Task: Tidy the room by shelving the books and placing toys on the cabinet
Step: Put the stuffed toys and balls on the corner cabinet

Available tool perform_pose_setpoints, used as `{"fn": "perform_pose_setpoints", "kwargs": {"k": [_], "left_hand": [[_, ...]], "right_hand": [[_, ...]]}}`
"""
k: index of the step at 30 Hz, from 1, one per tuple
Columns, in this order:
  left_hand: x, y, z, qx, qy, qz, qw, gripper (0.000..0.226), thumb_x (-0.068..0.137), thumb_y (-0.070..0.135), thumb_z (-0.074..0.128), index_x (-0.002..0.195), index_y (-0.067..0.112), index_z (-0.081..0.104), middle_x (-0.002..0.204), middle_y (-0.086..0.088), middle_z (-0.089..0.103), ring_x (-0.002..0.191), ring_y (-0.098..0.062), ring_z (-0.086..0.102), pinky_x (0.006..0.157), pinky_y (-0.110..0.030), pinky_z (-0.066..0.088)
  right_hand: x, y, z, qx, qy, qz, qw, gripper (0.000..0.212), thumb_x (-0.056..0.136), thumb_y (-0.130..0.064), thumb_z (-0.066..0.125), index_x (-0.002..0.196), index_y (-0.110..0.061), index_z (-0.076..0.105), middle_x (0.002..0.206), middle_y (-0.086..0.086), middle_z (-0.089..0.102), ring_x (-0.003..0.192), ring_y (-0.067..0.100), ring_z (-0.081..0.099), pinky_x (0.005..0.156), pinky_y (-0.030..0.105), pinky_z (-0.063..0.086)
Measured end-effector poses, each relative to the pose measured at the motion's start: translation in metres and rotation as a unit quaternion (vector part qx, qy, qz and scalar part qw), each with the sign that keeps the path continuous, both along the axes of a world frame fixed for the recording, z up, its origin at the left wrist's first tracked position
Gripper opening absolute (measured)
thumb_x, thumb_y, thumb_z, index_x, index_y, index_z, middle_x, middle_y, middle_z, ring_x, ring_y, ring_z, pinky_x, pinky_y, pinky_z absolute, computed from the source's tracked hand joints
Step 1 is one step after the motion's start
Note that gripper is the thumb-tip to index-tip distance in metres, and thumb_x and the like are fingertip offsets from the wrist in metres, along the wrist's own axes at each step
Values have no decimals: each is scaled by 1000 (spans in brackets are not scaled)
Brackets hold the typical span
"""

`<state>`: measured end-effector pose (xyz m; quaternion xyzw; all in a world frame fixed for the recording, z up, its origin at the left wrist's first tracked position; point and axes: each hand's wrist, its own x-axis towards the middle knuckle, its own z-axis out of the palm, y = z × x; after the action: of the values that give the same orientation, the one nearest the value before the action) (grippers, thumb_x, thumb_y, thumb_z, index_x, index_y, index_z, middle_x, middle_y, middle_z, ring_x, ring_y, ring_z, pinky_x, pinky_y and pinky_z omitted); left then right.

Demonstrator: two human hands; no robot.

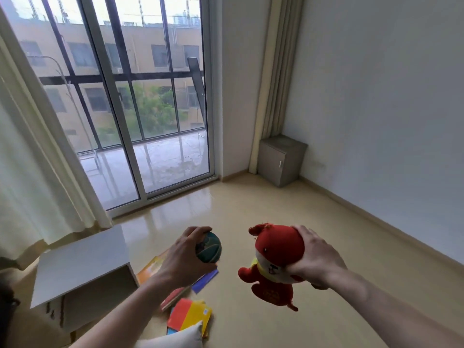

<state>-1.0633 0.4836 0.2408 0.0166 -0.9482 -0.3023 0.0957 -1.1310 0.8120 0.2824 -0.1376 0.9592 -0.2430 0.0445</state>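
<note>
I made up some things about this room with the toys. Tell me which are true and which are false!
1. The left hand holds a ball. True.
2. The right hand holds a blue teddy. False: it grips a red plush toy by the head.
3. Books lie on the floor. True.
4. The grey cabinet stands in the corner by the wall. True.
5. The plush toy already sits on the cabinet. False: it hangs in the air from the hand, and the cabinet is far off.
6. The white shelf is full of books. False: no books show in it; they are on the floor beside it.
</note>
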Motion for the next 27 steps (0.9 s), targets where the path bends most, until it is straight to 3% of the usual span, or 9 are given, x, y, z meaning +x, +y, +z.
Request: {"fn": "perform_pose_setpoints", "kwargs": {"k": [6, 13, 23, 27], "left_hand": [[-143, 7, 12, -7, -12, -62, 998, 99, 64, 42, 93, 150, 34, 45, 140, 10, 48, 115, -13, 53, 91, -27, 57], [-296, 46, 23, 0, -1, -121, 993, 96, 66, 44, 92, 149, 34, 45, 139, 12, 47, 115, -12, 51, 89, -20, 51], [-521, 90, 29, -6, -4, -95, 995, 94, 65, 42, 93, 148, 34, 49, 136, 13, 49, 109, -10, 49, 75, -6, 35], [-586, 96, 28, -4, -4, -74, 997, 94, 61, 43, 94, 145, 35, 52, 131, 15, 51, 105, -10, 52, 80, -15, 38]], "right_hand": [[-96, 14, 11, -7, -1, -63, 998, 97, 46, -51, 77, 134, -47, 37, 116, -21, 52, 91, 11, 61, 67, 26, 52], [-218, 46, 18, -6, 13, -105, 994, 98, 46, -54, 75, 136, -48, 36, 119, -19, 52, 93, 12, 61, 68, 26, 50], [-453, 93, 7, -23, 11, -97, 995, 101, 49, -54, 78, 139, -48, 34, 120, -20, 50, 93, 13, 61, 70, 26, 50], [-539, 104, 13, -11, 15, -82, 996, 102, 53, -53, 80, 143, -44, 33, 124, -16, 51, 94, 14, 61, 74, 30, 55]]}}
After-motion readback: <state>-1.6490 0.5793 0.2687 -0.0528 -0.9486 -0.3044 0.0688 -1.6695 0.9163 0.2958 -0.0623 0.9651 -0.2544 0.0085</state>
